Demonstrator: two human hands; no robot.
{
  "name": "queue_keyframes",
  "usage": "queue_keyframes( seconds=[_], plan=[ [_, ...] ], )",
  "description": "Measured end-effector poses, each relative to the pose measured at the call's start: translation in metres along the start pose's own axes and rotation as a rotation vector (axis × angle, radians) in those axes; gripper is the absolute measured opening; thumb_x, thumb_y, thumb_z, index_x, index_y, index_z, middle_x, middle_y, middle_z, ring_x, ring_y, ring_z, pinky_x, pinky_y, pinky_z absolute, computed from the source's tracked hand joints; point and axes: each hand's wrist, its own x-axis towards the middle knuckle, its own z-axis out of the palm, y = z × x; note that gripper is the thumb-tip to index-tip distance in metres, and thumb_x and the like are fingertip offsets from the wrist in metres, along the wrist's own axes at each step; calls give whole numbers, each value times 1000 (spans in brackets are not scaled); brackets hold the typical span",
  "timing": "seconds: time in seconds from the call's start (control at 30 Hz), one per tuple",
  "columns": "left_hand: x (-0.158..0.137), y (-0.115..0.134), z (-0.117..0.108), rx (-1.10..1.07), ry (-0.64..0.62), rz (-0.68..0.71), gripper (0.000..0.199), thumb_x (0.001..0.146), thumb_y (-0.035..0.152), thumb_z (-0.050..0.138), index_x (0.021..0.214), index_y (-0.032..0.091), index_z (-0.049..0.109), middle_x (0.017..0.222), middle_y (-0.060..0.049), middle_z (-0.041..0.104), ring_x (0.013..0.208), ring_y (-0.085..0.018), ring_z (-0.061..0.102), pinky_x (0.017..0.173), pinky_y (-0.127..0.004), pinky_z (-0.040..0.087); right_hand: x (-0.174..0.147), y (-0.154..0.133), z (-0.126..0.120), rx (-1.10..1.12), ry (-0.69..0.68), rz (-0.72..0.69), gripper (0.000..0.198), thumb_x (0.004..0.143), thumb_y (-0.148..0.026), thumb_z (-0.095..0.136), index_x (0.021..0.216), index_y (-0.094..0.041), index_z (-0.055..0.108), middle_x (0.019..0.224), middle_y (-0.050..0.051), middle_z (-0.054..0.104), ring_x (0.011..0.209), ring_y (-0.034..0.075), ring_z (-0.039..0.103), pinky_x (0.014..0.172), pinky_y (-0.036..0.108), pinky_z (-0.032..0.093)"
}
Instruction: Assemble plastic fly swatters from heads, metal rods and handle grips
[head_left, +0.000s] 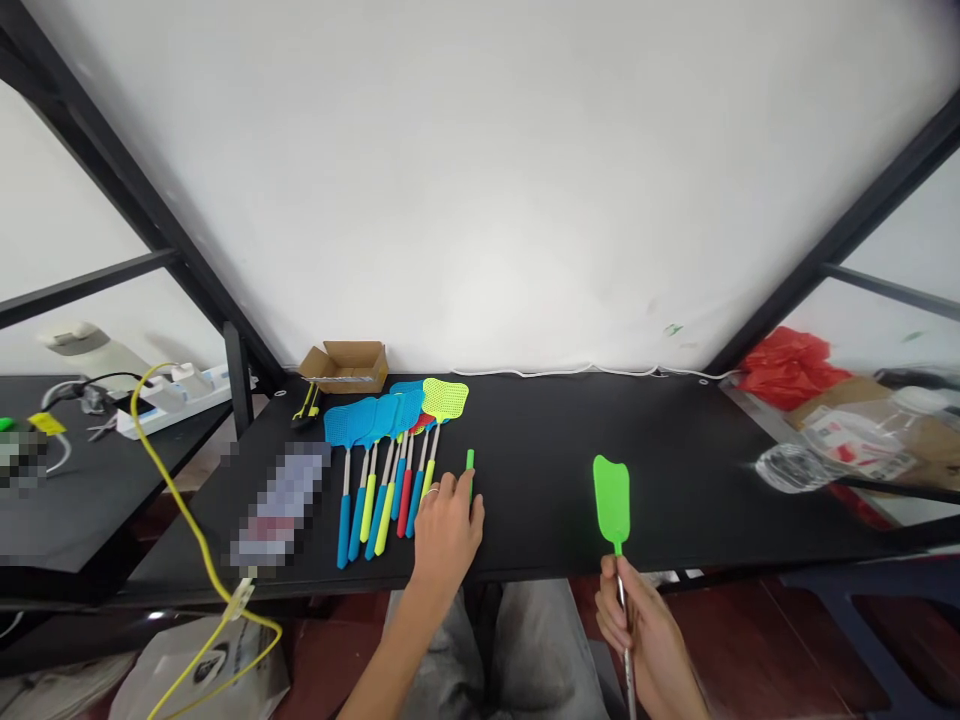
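Observation:
In my right hand (634,625), fingers closed around its thin metal rod, is a fly swatter (613,500) with a solid green head pointing up and away. My left hand (448,525) rests low over the tabletop, fingers curled and closed on a slim green handle (470,460) that sticks out past the index finger; its lower part is hidden. Just left of that hand lies a row of several fly swatters (375,425) with blue, yellow-green and red parts, heads away from me and overlapping, metal rods and coloured grips toward me.
The black table (536,460) meets a white wall. At the back left stands an open cardboard box (345,365). A blurred-out flat item (285,505) lies left, beside a yellow cable (180,500). A plastic bottle (862,440) and red bag (787,365) sit right.

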Motion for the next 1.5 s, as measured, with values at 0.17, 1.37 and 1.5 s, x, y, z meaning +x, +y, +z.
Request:
queue_keyframes(
  seconds=[0.17,1.37,1.5],
  plan=[
    [-5,14,-5,-52,0,60,35,95,26,41,127,22,55,100,-8,58,88,-22,57,74,-34,46,1,5,2,-39,-29,-20,33,90,-48,56,81,-17,58,46,-7,35,39,4,21,39,20,19],
    [-35,7,-15,-1712,134,-774,50,72,50,74,108,17,63,96,-6,68,76,-17,63,63,-26,49,-18,45,94,-146,-456,270,47,82,-63,59,69,-20,44,44,-12,27,32,2,13,29,16,14],
    [-36,-19,-26,-1638,340,-783,45,75,48,72,108,19,61,90,-3,63,68,-12,56,55,-23,44,-3,22,85,-287,-353,162,42,87,-60,54,77,-19,51,46,-11,28,36,3,15,32,16,16]
  ],
)
